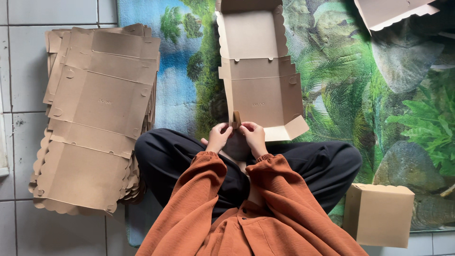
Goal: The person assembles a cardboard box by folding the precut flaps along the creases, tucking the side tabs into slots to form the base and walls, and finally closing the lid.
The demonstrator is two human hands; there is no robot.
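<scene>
Kraft-brown half-folded box (258,71) lies mid-mat (379,85) before our knees; our left hand (219,136) and right hand (253,135) both pinch its near-edge tab (236,118). Flat blanks stack (95,114) at mat's left edge.

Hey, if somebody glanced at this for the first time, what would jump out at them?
Probably the half-folded brown cardboard box lying open at the centre, with the left hand and right hand pinching a small flap at its near edge. Next, the tall stack of flat box blanks on the left, and the bright jungle-print mat beneath. A finished closed box sits at the lower right.
</scene>
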